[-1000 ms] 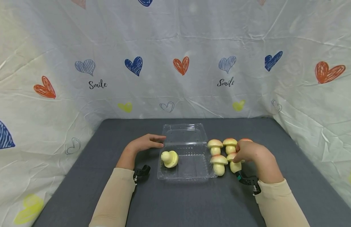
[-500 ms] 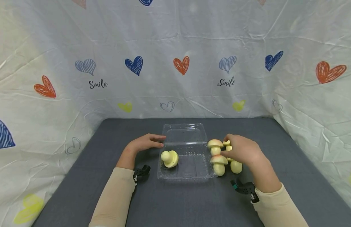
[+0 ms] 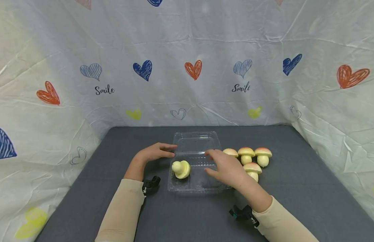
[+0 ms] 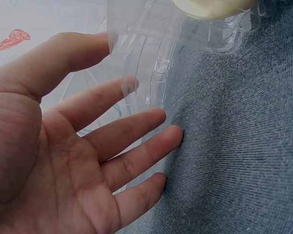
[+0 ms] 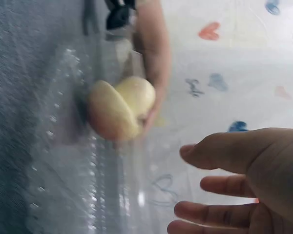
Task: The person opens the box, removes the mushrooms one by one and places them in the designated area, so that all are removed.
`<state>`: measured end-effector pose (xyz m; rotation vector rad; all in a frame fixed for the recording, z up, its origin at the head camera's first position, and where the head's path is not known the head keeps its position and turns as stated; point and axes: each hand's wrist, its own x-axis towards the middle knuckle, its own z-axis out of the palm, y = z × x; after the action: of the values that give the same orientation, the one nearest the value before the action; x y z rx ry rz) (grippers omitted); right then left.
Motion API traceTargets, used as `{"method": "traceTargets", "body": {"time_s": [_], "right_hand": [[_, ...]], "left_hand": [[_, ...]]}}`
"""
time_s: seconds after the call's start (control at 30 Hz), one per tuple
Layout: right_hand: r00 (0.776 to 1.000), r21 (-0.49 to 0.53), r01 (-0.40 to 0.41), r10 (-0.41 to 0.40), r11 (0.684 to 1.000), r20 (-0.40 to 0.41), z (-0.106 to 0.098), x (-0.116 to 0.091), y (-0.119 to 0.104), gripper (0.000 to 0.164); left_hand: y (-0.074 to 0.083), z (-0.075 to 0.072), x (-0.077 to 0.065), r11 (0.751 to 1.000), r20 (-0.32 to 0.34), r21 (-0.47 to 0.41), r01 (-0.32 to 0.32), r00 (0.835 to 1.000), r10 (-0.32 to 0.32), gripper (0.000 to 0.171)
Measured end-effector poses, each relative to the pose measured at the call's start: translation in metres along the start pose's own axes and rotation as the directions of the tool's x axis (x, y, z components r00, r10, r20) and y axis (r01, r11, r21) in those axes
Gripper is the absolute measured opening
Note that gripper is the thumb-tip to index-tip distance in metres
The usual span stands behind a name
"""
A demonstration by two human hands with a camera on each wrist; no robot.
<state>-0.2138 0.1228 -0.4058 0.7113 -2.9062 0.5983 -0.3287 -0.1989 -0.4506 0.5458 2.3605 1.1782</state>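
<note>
A clear plastic clamshell container [image 3: 205, 185] lies with its lid [image 3: 196, 143] folded back. Inside its left part a toy mushroom [image 3: 181, 169] rests tilted, stem toward the left. My left hand [image 3: 155, 152] is at the container's left side; the thumb and fingers look extended in the left wrist view, with the thumb tip at the plastic edge. Over the container's right part hovers my right hand [image 3: 227, 167], thumb and fingers apart and nothing between them. Several red-and-cream toy mushrooms [image 3: 262, 156] stand just right of the container, partly hidden by that hand.
A dark grey cloth [image 3: 187, 218] covers the table. Behind and at the sides hangs a white curtain [image 3: 217, 97] printed with hearts. Each wrist bears a black strap mount, the right one [image 3: 242, 213] low over the cloth.
My right hand has swept left from the mushrooms to above the container, uncovering the rear ones and hiding the nearer left ones. The left hand and the mushroom in the container have stayed put.
</note>
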Motion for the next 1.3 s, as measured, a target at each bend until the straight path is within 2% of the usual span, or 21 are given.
{"method": "traceTargets", "body": {"time_s": [0.13, 0.27, 0.43, 0.57, 0.73, 0.83, 0.97, 1.13, 1.3], "right_hand": [[0.996, 0.113, 0.024, -0.033, 0.993, 0.085, 0.015, 0.005, -0.004, 0.056], [0.979, 0.262, 0.018, -0.071, 0.965, 0.191, 0.029, 0.012, -0.004, 0.061], [0.967, 0.394, -0.058, -0.047, 0.917, 0.252, 0.044, 0.022, -0.007, 0.071], [0.959, 0.425, -0.141, 0.016, 0.894, 0.283, 0.052, 0.026, -0.011, 0.071], [0.954, 0.418, -0.215, 0.098, 0.883, 0.282, 0.059, 0.031, -0.015, 0.066], [0.959, 0.409, -0.215, 0.112, 0.887, 0.262, 0.061, 0.033, -0.018, 0.063], [0.970, 0.418, -0.181, 0.090, 0.890, 0.227, 0.066, 0.035, -0.020, 0.054], [0.976, 0.477, -0.157, 0.062, 0.865, 0.208, 0.068, 0.035, -0.020, 0.039], [0.980, 0.507, -0.084, -0.021, 0.858, 0.198, 0.067, 0.033, -0.020, 0.033]], "left_hand": [[0.001, -0.001, 0.000, 1.000, -0.006, -0.002, 0.003, 1.000, -0.003, 0.061], [0.001, -0.001, 0.000, 1.000, -0.005, 0.013, 0.006, 1.000, -0.006, 0.062], [0.002, 0.000, 0.001, 1.000, 0.001, 0.019, -0.003, 1.000, 0.003, 0.063], [0.002, 0.001, 0.001, 1.000, -0.001, 0.021, 0.010, 1.000, -0.010, 0.063], [-0.001, 0.001, 0.002, 1.000, -0.001, 0.026, 0.014, 1.000, -0.014, 0.064], [-0.001, -0.001, 0.003, 1.000, 0.001, 0.026, -0.001, 1.000, 0.001, 0.063], [-0.002, -0.002, 0.001, 1.000, -0.001, 0.021, -0.006, 1.000, 0.006, 0.063], [-0.003, -0.002, 0.001, 1.000, 0.000, 0.018, -0.003, 1.000, 0.003, 0.065], [-0.003, -0.002, 0.001, 1.000, -0.004, 0.015, -0.002, 1.000, 0.002, 0.064]]}}
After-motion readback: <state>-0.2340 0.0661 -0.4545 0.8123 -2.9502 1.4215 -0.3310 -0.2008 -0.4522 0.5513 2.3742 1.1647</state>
